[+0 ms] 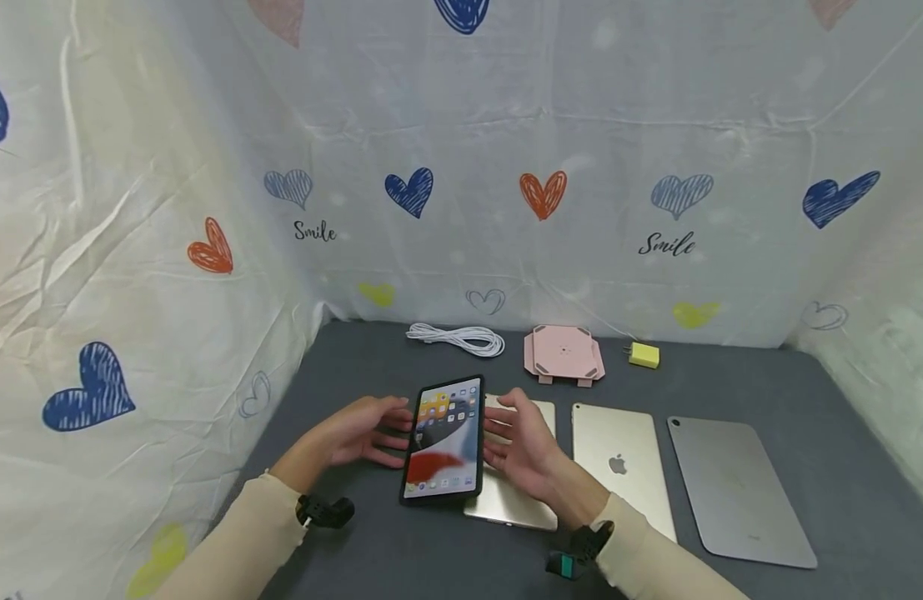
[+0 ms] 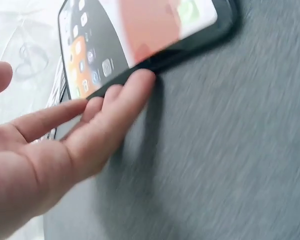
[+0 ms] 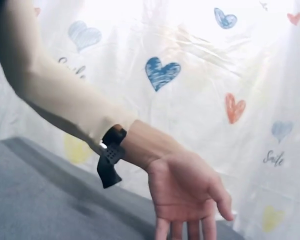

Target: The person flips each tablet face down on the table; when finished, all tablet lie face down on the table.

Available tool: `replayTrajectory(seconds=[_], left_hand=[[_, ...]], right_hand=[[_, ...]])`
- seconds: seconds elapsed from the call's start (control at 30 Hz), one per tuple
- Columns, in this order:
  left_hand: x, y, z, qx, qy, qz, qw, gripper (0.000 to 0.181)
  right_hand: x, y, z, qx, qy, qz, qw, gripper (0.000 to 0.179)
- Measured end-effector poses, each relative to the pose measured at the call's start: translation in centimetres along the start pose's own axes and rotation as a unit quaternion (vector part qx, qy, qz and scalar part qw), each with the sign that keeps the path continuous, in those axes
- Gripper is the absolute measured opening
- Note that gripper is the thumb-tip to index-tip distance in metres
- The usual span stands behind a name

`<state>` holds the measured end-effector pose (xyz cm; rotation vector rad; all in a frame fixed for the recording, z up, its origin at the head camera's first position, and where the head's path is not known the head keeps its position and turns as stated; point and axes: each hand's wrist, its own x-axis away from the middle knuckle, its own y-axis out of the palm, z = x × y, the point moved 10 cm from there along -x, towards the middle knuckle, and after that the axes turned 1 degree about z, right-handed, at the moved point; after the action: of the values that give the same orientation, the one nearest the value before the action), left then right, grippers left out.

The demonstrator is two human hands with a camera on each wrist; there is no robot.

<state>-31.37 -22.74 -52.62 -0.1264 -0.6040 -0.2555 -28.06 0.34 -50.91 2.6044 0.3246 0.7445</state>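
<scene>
A tablet in a black case [image 1: 443, 440], its screen lit with app icons, lies at a tilt between both hands and overlaps a gold tablet [image 1: 510, 502]. My left hand [image 1: 359, 429] has its fingers along the left edge. In the left wrist view, the fingertips of that hand [image 2: 75, 145] touch the case rim, and the thumb is held away. My right hand [image 1: 527, 450], thumb raised, has its fingers at the right edge, above the gold tablet; contact there is unclear. In the right wrist view, an open palm [image 3: 185, 190] shows, fingertips cut off.
Another gold tablet with an apple logo [image 1: 626, 483] and a grey tablet [image 1: 742, 492] lie to the right. Along the back are a coiled white cable [image 1: 461, 338], a pink stand [image 1: 564, 353] and a yellow plug [image 1: 644, 356]. A heart-printed curtain [image 1: 476, 250] borders the grey table [image 1: 356, 358].
</scene>
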Motion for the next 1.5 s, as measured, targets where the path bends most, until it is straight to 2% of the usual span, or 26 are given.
replayTrajectory(seconds=[0.1, 0.23, 0.33, 0.5, 0.6, 0.77, 1.13, 1.33, 1.5], left_hand=[[0.0, 1.8, 0.1, 0.012, 0.009, -0.032, 0.9994, 0.058], [0.3, 3.1, 1.1, 0.014, 0.025, -0.041, 0.9988, 0.057], [1.2, 4.1, 3.1, 0.017, 0.050, -0.048, 0.9974, 0.056], [3.5, 6.9, 7.1, 0.011, 0.094, -0.110, 0.9895, 0.058], [4.5, 7.6, 8.6, 0.002, 0.103, -0.123, 0.9871, 0.058], [5.4, 6.7, 9.5, -0.012, 0.092, -0.111, 0.9894, 0.057], [6.3, 3.4, 9.8, -0.046, 0.069, -0.071, 0.9940, 0.064], [6.4, 1.9, 9.3, -0.041, 0.056, -0.063, 0.9956, 0.065], [6.7, 0.9, 8.9, -0.039, 0.049, -0.054, 0.9966, 0.066]], right_hand=[[1.2, -1.0, -0.9, 0.015, -0.010, -0.001, 0.9998, 0.076], [2.5, -1.3, -1.9, 0.033, -0.016, -0.011, 0.9992, 0.074], [3.1, -0.6, -2.4, 0.041, -0.021, -0.023, 0.9987, 0.073], [3.4, 1.2, -3.2, 0.053, -0.037, -0.043, 0.9970, 0.072], [3.5, 2.6, -3.6, 0.056, -0.044, -0.059, 0.9957, 0.072], [3.2, 4.8, -3.6, 0.057, -0.040, -0.081, 0.9942, 0.071], [1.9, 8.3, -2.9, 0.040, -0.038, -0.090, 0.9944, 0.062], [0.9, 9.5, -2.3, 0.030, -0.028, -0.107, 0.9934, 0.062], [0.1, 9.4, -1.6, 0.036, -0.012, -0.118, 0.9923, 0.069]])
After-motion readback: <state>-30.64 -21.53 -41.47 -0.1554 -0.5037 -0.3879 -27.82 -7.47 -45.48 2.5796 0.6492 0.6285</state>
